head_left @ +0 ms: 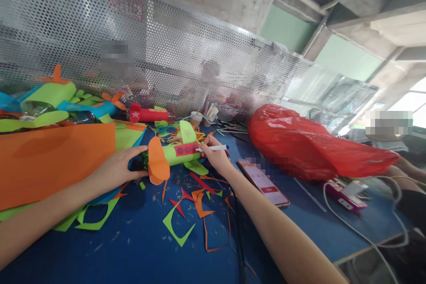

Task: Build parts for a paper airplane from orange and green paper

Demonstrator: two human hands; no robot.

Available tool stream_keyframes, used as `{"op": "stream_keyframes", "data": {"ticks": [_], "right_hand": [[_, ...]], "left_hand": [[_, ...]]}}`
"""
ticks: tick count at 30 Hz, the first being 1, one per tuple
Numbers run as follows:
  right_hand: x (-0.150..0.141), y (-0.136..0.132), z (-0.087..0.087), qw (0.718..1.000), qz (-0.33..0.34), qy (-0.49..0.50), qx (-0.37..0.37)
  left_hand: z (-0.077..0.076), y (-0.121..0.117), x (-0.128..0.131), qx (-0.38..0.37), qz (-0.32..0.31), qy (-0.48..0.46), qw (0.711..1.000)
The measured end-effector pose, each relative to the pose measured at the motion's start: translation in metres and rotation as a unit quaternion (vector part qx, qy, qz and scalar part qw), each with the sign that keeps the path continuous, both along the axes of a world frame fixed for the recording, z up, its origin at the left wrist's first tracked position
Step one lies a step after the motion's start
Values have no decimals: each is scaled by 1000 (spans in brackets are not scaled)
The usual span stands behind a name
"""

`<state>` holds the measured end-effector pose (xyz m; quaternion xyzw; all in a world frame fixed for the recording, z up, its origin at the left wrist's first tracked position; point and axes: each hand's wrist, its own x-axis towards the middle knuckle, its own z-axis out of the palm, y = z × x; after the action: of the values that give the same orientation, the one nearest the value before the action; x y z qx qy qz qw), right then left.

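A toy plane (169, 155), made of a bottle wrapped in light green paper, lies on its side in front of me. It has an orange paper propeller (159, 161) and a red strip (186, 149) with dark round marks. My left hand (128, 162) is closed around the dark green bottle neck behind the propeller. My right hand (214, 153) pinches a white marker (216, 147), its tip hidden or too small to make out by the red strip. Green paper wings stick out on both sides of the body.
Orange paper sheets (56, 159) lie at the left, with other paper planes behind. Paper scraps (199, 202) litter the blue table (133, 248). A phone (264, 183), a red plastic bag (293, 142) and a power strip (346, 197) with a white cable are at the right. People sit beyond the perforated metal screen (179, 44).
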<state>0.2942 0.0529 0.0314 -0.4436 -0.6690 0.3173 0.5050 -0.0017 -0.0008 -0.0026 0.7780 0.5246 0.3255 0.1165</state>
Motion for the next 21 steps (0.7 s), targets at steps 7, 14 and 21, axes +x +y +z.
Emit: {"op": "stream_keyframes", "data": {"ticks": [7, 14, 21], "right_hand": [[0, -1, 1, 1000, 4, -6, 2], [0, -1, 1, 1000, 4, -8, 4], [1, 0, 0, 1000, 3, -14, 3]], "left_hand": [[2, -1, 1, -11, 4, 9, 1000], [1, -1, 1, -8, 9, 3, 1000], [2, 0, 1, -16, 8, 14, 1000]]}}
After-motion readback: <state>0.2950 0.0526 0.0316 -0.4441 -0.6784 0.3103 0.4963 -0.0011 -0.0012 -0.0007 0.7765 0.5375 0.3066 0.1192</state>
